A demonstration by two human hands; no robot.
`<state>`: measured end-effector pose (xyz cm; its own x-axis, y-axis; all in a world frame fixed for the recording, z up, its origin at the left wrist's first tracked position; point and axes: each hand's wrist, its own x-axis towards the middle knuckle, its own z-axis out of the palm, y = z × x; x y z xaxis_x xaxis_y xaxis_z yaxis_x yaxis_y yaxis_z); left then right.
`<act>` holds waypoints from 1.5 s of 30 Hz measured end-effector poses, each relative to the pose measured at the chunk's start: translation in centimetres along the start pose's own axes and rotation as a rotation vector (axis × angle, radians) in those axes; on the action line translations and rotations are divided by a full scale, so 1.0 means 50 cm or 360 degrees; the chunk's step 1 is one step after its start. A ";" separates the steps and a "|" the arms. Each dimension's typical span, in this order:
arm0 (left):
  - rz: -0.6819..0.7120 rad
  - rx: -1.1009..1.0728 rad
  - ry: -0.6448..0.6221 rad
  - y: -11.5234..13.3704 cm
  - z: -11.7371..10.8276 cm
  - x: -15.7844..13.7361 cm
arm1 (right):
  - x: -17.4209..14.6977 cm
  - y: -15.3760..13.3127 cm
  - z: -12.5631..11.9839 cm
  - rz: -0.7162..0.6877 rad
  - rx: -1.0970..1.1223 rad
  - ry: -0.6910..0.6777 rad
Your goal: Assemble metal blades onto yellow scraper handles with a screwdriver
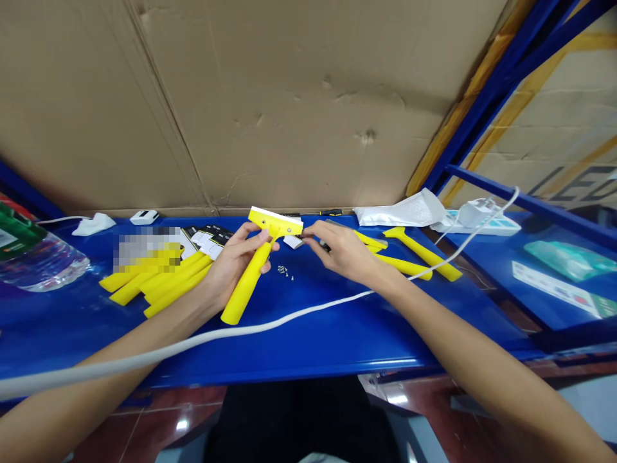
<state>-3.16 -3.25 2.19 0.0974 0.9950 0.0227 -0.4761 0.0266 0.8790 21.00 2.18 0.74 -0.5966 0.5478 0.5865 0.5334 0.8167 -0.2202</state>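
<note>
My left hand (241,257) is closed around the neck of a yellow scraper (248,280), its handle slanting down toward me. The scraper's wide head carries a white strip along the top edge, and a screw (289,229) shows near its right end. At that end, my right hand (340,251) has its thumb and fingertips pinched together. A small dark thing shows under its palm; what the fingers hold is too small to name. Below the scraper head, several tiny screws (283,270) lie loose on the blue table (308,341).
Several yellow scraper handles (159,283) are piled at left beside black-and-white cards (209,239); more yellow scrapers (424,254) lie at right. A screwdriver (331,212) rests at the back. One white cable (308,310) crosses in front. A plastic bottle (43,257) stands left.
</note>
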 end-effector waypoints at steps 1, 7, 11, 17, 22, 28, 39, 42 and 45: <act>0.0013 -0.0013 0.0011 0.001 -0.001 0.001 | 0.001 0.000 -0.003 -0.0021 0.0043 0.0136; -0.0047 0.0054 -0.0010 -0.001 -0.006 0.003 | 0.010 -0.019 -0.028 -0.0090 0.0162 0.0883; -0.0079 0.0094 -0.0093 -0.009 -0.009 0.000 | 0.008 -0.029 -0.037 -0.0041 0.0090 0.1054; -0.0178 0.0210 -0.0138 -0.015 -0.004 -0.007 | 0.007 -0.025 -0.030 -0.0247 0.0198 0.0890; -0.0280 0.0245 -0.0190 -0.026 0.007 -0.014 | 0.000 -0.026 -0.017 -0.0213 0.0157 0.0379; -0.0377 0.0293 -0.0316 -0.035 0.007 -0.015 | -0.008 -0.034 -0.009 -0.0200 0.0208 0.0119; -0.0532 0.0368 -0.0343 -0.035 0.010 -0.017 | 0.002 -0.042 -0.018 -0.0132 0.0400 0.0014; -0.0524 0.0391 -0.0356 -0.034 0.009 -0.017 | 0.004 -0.045 -0.024 -0.0113 0.0421 -0.0022; -0.0510 0.0393 -0.0368 -0.037 0.007 -0.016 | 0.004 -0.047 -0.027 -0.0099 0.0430 -0.0058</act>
<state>-2.04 -4.16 0.72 0.4115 0.8919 -0.1876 -0.1708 0.2776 0.9454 20.44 0.12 2.42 -0.6471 0.4973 0.5779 0.3186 0.8650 -0.3875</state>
